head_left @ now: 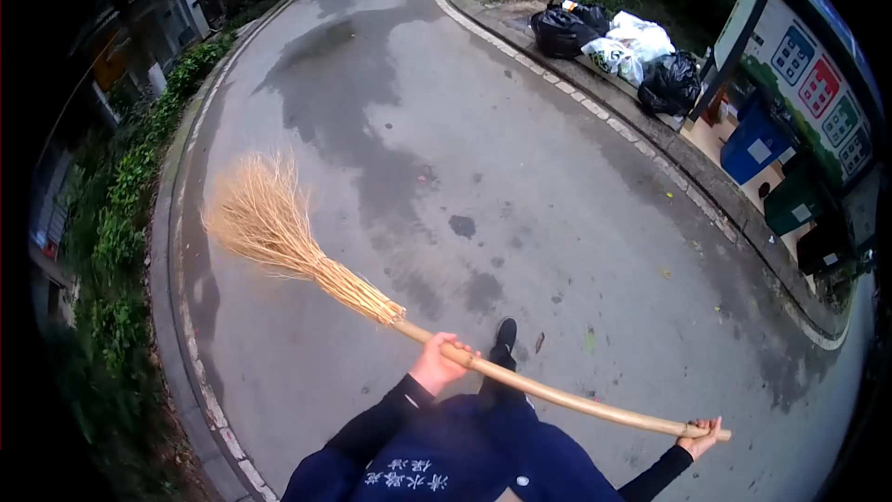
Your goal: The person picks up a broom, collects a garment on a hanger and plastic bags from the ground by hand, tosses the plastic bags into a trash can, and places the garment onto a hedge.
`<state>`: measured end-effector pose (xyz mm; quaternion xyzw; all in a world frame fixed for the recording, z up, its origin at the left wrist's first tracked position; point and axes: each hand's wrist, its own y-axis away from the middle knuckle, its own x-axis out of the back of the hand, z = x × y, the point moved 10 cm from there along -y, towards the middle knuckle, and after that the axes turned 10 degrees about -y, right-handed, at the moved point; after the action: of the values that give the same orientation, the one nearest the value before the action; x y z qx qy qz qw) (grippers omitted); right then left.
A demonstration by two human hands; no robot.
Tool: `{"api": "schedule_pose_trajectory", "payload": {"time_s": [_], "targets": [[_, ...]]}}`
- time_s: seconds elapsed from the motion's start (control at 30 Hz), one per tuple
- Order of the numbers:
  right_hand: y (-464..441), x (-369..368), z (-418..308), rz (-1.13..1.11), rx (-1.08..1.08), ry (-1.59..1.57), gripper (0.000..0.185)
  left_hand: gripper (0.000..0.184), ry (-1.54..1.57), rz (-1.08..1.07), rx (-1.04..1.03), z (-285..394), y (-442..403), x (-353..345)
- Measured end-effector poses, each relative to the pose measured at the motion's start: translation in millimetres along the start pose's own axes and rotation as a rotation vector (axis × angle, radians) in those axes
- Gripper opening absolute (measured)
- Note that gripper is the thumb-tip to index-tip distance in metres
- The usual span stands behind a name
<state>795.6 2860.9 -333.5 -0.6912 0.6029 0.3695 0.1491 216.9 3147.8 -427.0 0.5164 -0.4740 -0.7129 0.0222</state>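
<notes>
A twig broom [269,214] with a long bamboo handle [567,398] lies across the view, its bristles fanned out at the left. My left hand [440,364] is wrapped round the handle just below the bound twigs. Near the handle's far end, at the right, my right hand [701,437] is closed round it. The bristles appear over the left part of the road; whether they touch the ground I cannot tell. Part of the handle passes in front of my leg, and one dark shoe [505,335] shows beyond it.
Grey road [557,223] curves ahead, with damp patches and scattered leaves. Black and white rubbish bags [669,84] sit on the right kerb, beside a shelter with a blue bin [754,141] and a green bin [794,200]. A hedge [125,195] borders the left kerb.
</notes>
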Motion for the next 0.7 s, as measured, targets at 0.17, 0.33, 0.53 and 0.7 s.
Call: {"api": "schedule_pose_trajectory", "payload": {"time_s": [0.17,0.33,0.53,0.7], "targets": [[-134.4,-182.9,126.1,-0.026,-0.076,0.016,0.029,0.011,-0.035,0.187,0.004,68.5,-124.4,-136.1],[-182.7,-435.1,212.4,-0.311,-0.132,-0.203,0.026,0.015,0.073,0.212,-0.054,164.1,-229.6,-259.6],[-212.6,-597.3,278.0,-0.652,0.033,-0.252,0.02,0.019,-0.044,0.173,0.054,280.7,-423.2,-389.4],[-165.6,-649.2,234.2,-0.564,0.62,-0.152,0.019,0.014,-0.295,0.007,0.281,310.9,-584.2,-541.5]]}}
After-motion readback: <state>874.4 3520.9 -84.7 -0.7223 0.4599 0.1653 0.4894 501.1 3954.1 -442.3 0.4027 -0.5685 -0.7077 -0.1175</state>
